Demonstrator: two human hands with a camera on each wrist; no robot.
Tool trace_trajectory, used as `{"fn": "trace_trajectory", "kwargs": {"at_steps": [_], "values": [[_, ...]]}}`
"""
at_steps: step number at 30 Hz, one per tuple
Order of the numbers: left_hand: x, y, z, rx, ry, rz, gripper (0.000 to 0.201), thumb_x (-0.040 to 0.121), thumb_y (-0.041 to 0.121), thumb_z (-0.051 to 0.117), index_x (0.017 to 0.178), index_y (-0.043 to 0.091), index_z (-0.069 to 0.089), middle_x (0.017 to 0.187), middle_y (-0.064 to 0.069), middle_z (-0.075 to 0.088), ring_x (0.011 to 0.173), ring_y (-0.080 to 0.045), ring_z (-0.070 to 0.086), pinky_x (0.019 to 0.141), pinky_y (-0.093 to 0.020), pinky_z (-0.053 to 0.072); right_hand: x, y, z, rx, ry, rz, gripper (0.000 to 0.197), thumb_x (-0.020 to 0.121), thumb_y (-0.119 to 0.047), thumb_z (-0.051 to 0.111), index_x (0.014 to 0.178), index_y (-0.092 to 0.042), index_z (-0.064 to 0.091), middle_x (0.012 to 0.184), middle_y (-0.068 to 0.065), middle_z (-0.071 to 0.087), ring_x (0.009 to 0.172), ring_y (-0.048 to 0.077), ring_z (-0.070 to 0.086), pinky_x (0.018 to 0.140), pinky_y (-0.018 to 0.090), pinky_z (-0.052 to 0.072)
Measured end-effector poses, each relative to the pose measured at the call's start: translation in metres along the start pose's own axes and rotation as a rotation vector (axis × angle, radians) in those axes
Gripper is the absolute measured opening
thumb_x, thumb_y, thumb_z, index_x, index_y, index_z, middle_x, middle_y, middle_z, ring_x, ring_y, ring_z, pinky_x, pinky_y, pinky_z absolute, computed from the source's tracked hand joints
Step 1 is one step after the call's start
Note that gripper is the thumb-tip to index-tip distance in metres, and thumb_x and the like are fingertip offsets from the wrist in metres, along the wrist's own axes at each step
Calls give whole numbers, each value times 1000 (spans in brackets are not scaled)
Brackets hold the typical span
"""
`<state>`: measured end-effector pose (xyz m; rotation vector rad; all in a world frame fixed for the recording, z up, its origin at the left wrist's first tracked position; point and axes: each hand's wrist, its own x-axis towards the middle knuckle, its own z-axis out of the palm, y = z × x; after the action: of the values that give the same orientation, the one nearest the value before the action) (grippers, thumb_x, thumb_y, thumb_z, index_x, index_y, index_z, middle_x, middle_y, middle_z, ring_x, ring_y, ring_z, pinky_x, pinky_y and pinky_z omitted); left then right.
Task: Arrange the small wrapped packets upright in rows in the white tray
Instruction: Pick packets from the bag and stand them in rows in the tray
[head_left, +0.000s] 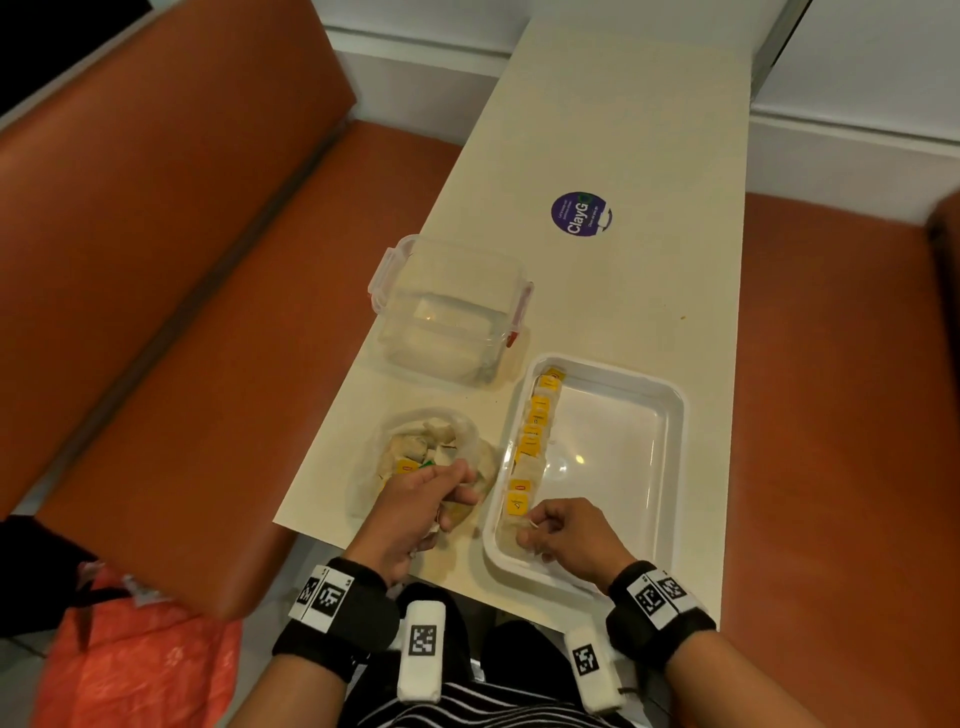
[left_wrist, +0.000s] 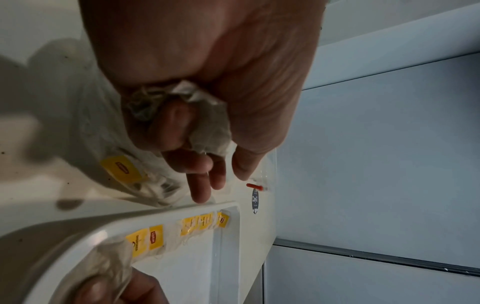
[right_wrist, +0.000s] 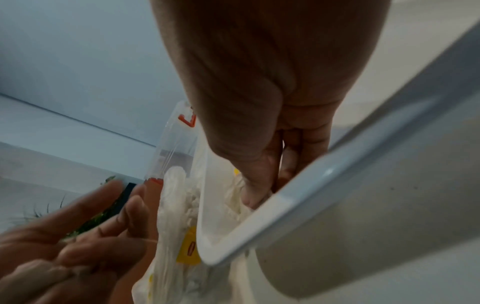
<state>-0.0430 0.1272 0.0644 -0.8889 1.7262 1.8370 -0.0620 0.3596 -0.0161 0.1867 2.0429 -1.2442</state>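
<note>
1. Head view: the right hand (head_left: 563, 535) is down in the lower-left corner of the white tray (head_left: 670, 467), fingers curled and pinching the nearest packet (head_left: 511, 538) at the near end of the row of packets (head_left: 535, 431).
2. The left hand (head_left: 415, 506) sits over the loose pile in the clear bag (head_left: 415, 457), just left of the tray on the tabletop (head_left: 649, 260). In the left wrist view its fingers (left_wrist: 179, 127) are curled round a crumpled packet (left_wrist: 207, 131), gripped in the palm.
3. The row hugs the tray's left wall, running from the lower left of the frame up toward the far corner. Yellow tags face up and to the right, so the packets stand on edge, leaning a little on the wall.
4. To do this step well, I'd say: keep the pinch high near the tag, press the packet flat against its neighbour, and let go only once it stays up.
5. The one in the left hand looks scrunched; it likely wants flattening before it goes in.
6. The clear lidded box (head_left: 452, 312) sits beyond the bag, untouched.
7. The rest of the tray floor is bare, so most rows are yet to come.
</note>
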Motion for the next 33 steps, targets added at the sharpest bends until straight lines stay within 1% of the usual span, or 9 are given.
{"fn": "trace_trajectory", "kwargs": {"at_steps": [5, 12, 15, 18, 22, 25, 28, 30, 33], "values": [[0, 0, 0, -10, 9, -5, 29, 101, 43, 65, 107, 19, 78, 106, -4, 81, 61, -10, 47, 49, -22, 30, 3, 3, 11, 7, 107, 7, 17, 75, -10, 90, 83, -13, 76, 67, 4, 72, 59, 18, 68, 70, 37, 63], [3, 1, 4, -68, 1, -16, 42, 101, 49, 63, 111, 11, 77, 100, -9, 78, 57, -10, 48, 42, -22, 25, 4, -2, 15, -27, 164, 48, 30, 68, -10, 93, 81, -14, 66, 72, 5, 72, 60, 15, 64, 72, 41, 62], [4, 7, 10, -203, -48, -49, 57, 100, 57, 59, 116, 5, 74, 98, -13, 76, 54, -11, 49, 35, -20, 23, -1, -13, 9, -115, 178, 19, 44, 60, -27, 98, 87, -22, 64, 84, -1, 70, 69, 11, 62, 66, 26, 54], [5, 14, 14, -367, -102, -104, 66, 96, 65, 55, 119, 5, 72, 95, -13, 73, 53, -11, 49, 34, -19, 22, -18, -44, -5, -111, 200, -84, 47, 63, -37, 97, 96, -33, 65, 93, -9, 68, 70, 3, 61, 64, 15, 46], [5, 24, 21, -553, -186, -152, 75, 95, 72, 47, 126, 6, 66, 94, -12, 71, 54, -12, 50, 33, -19, 28, -55, -95, -20, -28, 115, -360, 43, 67, -47, 93, 104, -42, 71, 101, -14, 70, 75, 8, 66, 68, 16, 51], [4, 30, 27, -607, -223, -166, 81, 96, 75, 42, 134, 6, 64, 96, -11, 72, 59, -15, 54, 39, -23, 32, -67, -112, -21, -188, 81, -554, 49, 67, -60, 88, 111, -46, 71, 110, -18, 63, 89, 11, 63, 73, 23, 52], [1, 36, 34, -627, -262, -175, 85, 94, 78, 42, 137, 8, 65, 92, -8, 68, 71, -17, 57, 52, -29, 44, -60, -113, -19, -383, 135, -659, 43, 75, -57, 84, 114, -45, 70, 112, -22, 59, 98, 6, 56, 80, 23, 49], [0, 38, 35, -629, -299, -180, 85, 93, 78, 43, 136, 8, 67, 98, -10, 70, 78, -20, 61, 63, -32, 48, -55, -111, -18, -411, 129, -680, 33, 77, -55, 81, 106, -44, 73, 107, -25, 60, 99, 4, 55, 83, 28, 49], [-4, 43, 37, -623, -362, -194, 79, 95, 74, 50, 134, 8, 68, 108, -14, 70, 85, -25, 71, 64, -35, 58, -51, -110, -22, -423, 100, -666, 21, 79, -54, 79, 94, -41, 75, 96, -21, 66, 94, 7, 57, 81, 33, 49]]}}
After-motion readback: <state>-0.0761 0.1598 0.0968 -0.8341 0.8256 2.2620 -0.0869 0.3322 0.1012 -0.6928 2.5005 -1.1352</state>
